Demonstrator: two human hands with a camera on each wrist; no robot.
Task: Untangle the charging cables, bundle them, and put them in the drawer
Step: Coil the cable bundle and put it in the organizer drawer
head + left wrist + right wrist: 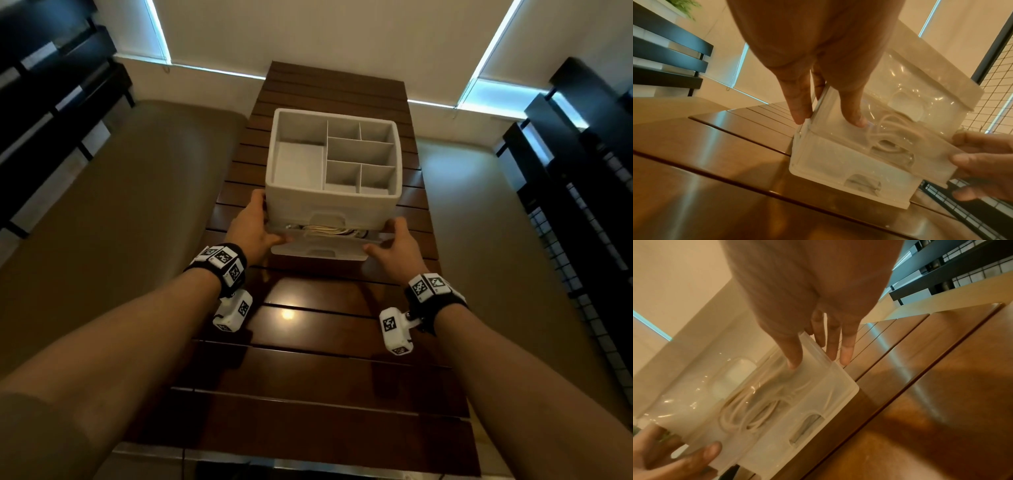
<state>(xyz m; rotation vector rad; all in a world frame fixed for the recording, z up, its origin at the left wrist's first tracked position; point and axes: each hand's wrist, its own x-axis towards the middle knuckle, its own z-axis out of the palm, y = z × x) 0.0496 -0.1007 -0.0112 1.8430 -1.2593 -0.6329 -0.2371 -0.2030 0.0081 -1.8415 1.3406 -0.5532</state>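
A white desk organiser (274,171) stands on the wooden table, with open compartments on top and translucent drawers below. One drawer (318,253) sticks out a little toward me, and coiled white charging cables (329,231) lie inside it. My left hand (264,222) is at the drawer's left front corner. Its thumb (856,118) presses the drawer front and its fingers (801,113) lie straight along the side. My right hand (387,238) mirrors it at the right corner, thumb (793,364) on the front and fingers (845,356) straight beside it. The cables (756,402) show through the plastic.
The slatted dark wooden table (308,359) runs from me to the wall, with bare boards in front of the organiser. Tan floor lies on both sides. Dark shelving (51,102) stands at the left and a wire-grid rack (582,240) at the right.
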